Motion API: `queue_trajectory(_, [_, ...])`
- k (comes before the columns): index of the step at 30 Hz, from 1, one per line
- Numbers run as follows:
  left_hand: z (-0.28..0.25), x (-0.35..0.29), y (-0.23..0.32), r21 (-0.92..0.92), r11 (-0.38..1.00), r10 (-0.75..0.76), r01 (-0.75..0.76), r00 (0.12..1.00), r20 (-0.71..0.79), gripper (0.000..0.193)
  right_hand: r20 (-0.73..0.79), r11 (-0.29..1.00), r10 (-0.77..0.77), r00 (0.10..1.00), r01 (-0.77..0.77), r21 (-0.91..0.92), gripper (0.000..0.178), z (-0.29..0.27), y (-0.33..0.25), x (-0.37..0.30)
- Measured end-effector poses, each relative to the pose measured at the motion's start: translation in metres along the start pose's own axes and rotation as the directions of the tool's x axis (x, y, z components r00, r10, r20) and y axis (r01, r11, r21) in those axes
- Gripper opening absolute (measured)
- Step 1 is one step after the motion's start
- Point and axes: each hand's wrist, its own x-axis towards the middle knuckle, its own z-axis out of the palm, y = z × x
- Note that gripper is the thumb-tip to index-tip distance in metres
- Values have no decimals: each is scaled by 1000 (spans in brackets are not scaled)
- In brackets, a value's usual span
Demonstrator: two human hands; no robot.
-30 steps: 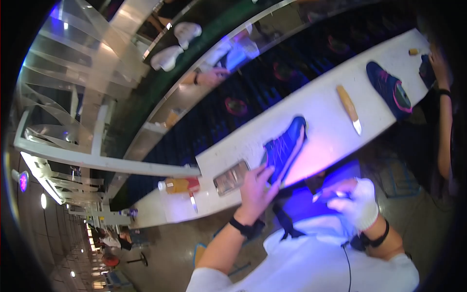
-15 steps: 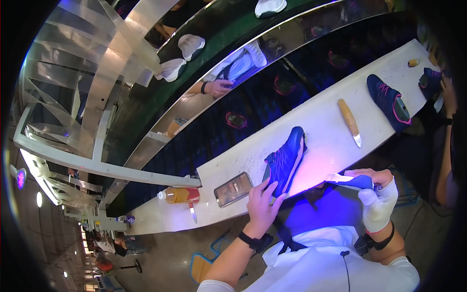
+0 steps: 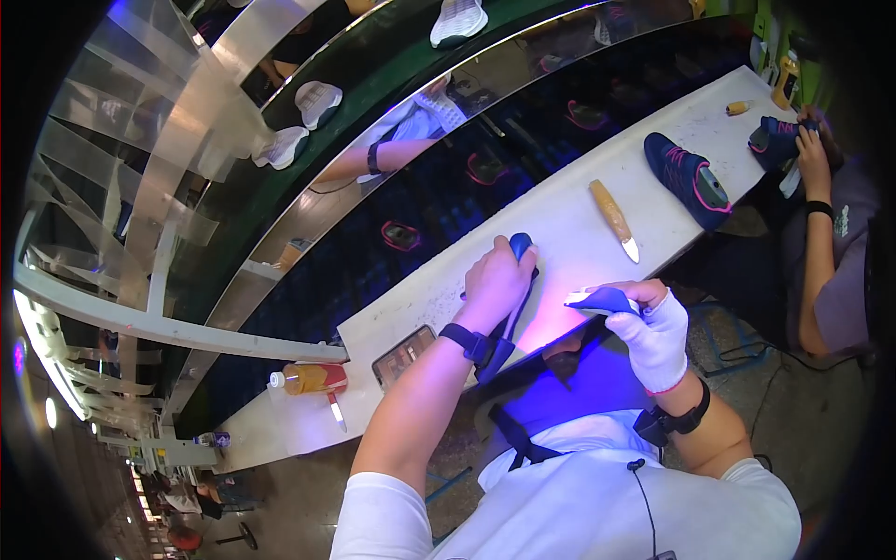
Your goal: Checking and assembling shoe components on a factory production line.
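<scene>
A dark blue shoe (image 3: 520, 246) lies on the white bench, its toe pointing away from me. My bare left hand (image 3: 497, 285) is closed over its front part, and hand and wrist hide much of the upper. To the right, my right hand (image 3: 653, 336), in a white glove with the fingertips bare, pinches a small folded piece, white above and blue below (image 3: 605, 300). This piece is held just above the bench's near edge, apart from the shoe. Its kind cannot be made out. A wooden-handled knife (image 3: 611, 217) lies beyond my right hand.
Another navy shoe with pink trim (image 3: 686, 177) stands farther right, near a co-worker's hand (image 3: 812, 149) on a shoe. A phone (image 3: 403, 357), a bottle (image 3: 315, 378) and a small knife (image 3: 336, 412) lie left. Beyond the bench, a dark conveyor (image 3: 457, 201) carries shoes.
My left hand has moved forward from the shoe's near end to its toe and closed over it. My right hand still holds the white-and-blue piece. The view has shifted right.
</scene>
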Motion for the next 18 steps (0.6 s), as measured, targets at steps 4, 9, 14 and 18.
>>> queue_trajectory(4, [-5,-43,-2,-375,904,97,-205,953,-286,48,-41,997,-20,999,17,-70,23,-16,6,-5])
queue_trajectory(9, [21,-113,-38,-569,503,251,-650,740,-624,48,-237,999,-30,971,35,17,31,-23,28,-9])
queue_trajectory(14, [25,-125,-31,-504,316,314,-804,589,-744,57,199,992,26,980,-50,118,38,-10,-2,18])
queue_trajectory(18, [0,-146,-27,-342,562,391,-753,606,-692,34,374,975,153,915,-202,97,35,22,-16,12])
